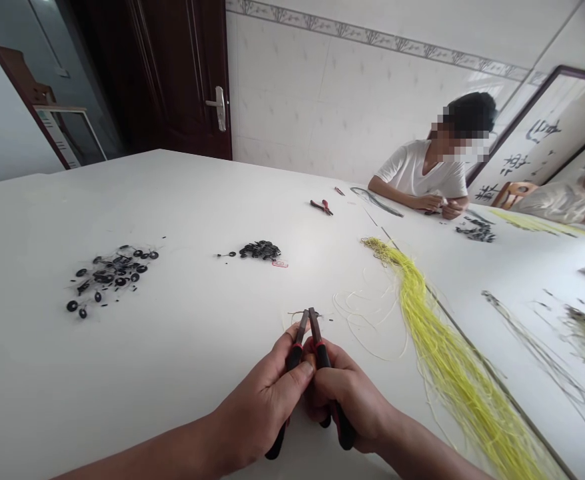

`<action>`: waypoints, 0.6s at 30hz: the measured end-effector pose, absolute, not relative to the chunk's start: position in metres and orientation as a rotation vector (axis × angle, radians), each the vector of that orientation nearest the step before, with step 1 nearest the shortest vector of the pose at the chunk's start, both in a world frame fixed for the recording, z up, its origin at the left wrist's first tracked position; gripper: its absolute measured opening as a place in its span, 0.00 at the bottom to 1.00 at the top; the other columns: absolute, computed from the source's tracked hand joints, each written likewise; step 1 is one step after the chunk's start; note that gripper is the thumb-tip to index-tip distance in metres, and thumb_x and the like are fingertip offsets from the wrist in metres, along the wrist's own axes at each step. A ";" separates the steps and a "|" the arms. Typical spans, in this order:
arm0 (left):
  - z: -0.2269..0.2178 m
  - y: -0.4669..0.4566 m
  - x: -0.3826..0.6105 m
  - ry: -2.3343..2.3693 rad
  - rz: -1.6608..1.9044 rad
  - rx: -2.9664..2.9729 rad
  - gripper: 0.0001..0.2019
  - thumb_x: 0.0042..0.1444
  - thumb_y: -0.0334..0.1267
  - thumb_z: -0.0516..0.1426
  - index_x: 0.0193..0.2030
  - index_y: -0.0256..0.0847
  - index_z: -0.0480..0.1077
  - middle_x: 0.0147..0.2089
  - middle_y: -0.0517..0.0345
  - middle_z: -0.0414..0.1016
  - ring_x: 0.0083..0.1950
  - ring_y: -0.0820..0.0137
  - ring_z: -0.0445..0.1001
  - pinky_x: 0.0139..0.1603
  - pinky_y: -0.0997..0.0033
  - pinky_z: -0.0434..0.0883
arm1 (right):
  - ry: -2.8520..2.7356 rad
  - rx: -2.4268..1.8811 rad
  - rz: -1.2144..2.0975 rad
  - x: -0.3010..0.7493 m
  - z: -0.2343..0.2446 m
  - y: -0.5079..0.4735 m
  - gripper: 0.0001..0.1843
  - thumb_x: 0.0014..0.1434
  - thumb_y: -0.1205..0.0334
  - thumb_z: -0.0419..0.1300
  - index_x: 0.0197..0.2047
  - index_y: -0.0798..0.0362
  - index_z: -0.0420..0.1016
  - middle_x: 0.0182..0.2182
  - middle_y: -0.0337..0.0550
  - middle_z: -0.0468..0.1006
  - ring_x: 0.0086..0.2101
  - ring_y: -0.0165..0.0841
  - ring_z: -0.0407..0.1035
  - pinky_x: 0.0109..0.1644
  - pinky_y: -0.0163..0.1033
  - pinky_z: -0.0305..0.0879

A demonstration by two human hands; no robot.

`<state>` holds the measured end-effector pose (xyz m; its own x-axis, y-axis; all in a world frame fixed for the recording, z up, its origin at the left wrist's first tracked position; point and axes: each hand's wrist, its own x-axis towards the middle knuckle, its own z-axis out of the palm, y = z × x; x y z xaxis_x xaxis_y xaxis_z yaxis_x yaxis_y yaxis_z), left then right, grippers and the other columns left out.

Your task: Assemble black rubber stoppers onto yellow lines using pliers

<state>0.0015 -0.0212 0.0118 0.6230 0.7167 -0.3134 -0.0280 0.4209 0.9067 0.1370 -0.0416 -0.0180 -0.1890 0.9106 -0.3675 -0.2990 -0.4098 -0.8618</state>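
Note:
My left hand is closed around a pair of pliers with black and red handles. My right hand grips a second pair of pliers, handles pointing toward me. The two tools stand side by side, their metal jaws angled together near the tips. Thin dark and pale strands show around the jaws. What the jaws pinch, if anything, is too small to make out. Right of my hands lies a long bundle of yellow cords, with loose pale thread loops beside it.
Small black round parts are scattered at the left. A tighter black pile lies farther back in the middle. Red-handled pliers rest beyond it. At the far right side of the white table, a person handles small items.

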 end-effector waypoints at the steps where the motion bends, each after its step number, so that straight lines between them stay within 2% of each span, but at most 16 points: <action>1: 0.011 -0.021 0.002 0.775 0.543 1.029 0.28 0.56 0.42 0.52 0.62 0.44 0.49 0.23 0.66 0.64 0.23 0.77 0.58 0.25 0.76 0.56 | -0.815 -1.172 1.732 0.136 -0.017 -0.042 0.11 0.32 0.74 0.47 0.23 0.53 0.59 0.11 0.29 0.58 0.13 0.23 0.51 0.16 0.31 0.46; 4: 0.009 -0.022 0.004 0.777 0.550 0.965 0.25 0.55 0.41 0.52 0.60 0.46 0.53 0.24 0.67 0.63 0.21 0.78 0.56 0.26 0.77 0.57 | -0.791 -1.190 1.726 0.132 -0.014 -0.043 0.11 0.30 0.74 0.46 0.21 0.54 0.59 0.10 0.31 0.61 0.13 0.23 0.52 0.15 0.30 0.46; 8: 0.006 -0.023 0.007 0.788 0.528 0.825 0.24 0.55 0.39 0.52 0.59 0.45 0.54 0.17 0.70 0.59 0.18 0.79 0.52 0.28 0.78 0.60 | -0.703 -1.156 1.768 0.127 -0.008 -0.043 0.12 0.28 0.75 0.46 0.21 0.55 0.61 0.10 0.35 0.65 0.14 0.25 0.58 0.15 0.29 0.46; 10: 0.003 -0.023 0.008 0.779 0.541 0.745 0.25 0.54 0.39 0.54 0.59 0.45 0.55 0.16 0.70 0.59 0.18 0.79 0.54 0.32 0.77 0.63 | -0.687 -1.156 1.785 0.125 -0.005 -0.043 0.12 0.26 0.74 0.46 0.20 0.55 0.62 0.11 0.36 0.67 0.14 0.26 0.60 0.15 0.30 0.47; 13: -0.002 -0.023 0.007 0.755 0.561 0.649 0.27 0.50 0.39 0.57 0.58 0.45 0.57 0.21 0.66 0.63 0.24 0.75 0.63 0.37 0.74 0.64 | -0.615 -1.192 1.765 0.124 -0.004 -0.041 0.10 0.24 0.74 0.45 0.16 0.54 0.58 0.08 0.33 0.62 0.11 0.24 0.55 0.14 0.30 0.44; 15: -0.003 -0.023 0.006 0.743 0.556 0.622 0.27 0.49 0.40 0.58 0.57 0.47 0.57 0.23 0.65 0.65 0.26 0.74 0.65 0.37 0.74 0.65 | -0.563 -1.202 1.767 0.123 -0.004 -0.040 0.10 0.23 0.74 0.45 0.15 0.53 0.56 0.07 0.33 0.60 0.11 0.24 0.54 0.14 0.30 0.44; 18: -0.003 -0.022 0.007 0.690 0.551 0.619 0.27 0.50 0.40 0.57 0.57 0.48 0.57 0.28 0.64 0.67 0.28 0.75 0.66 0.38 0.74 0.64 | -0.602 -1.185 1.825 0.125 -0.005 -0.040 0.11 0.23 0.74 0.45 0.17 0.54 0.57 0.10 0.37 0.66 0.13 0.26 0.60 0.15 0.30 0.47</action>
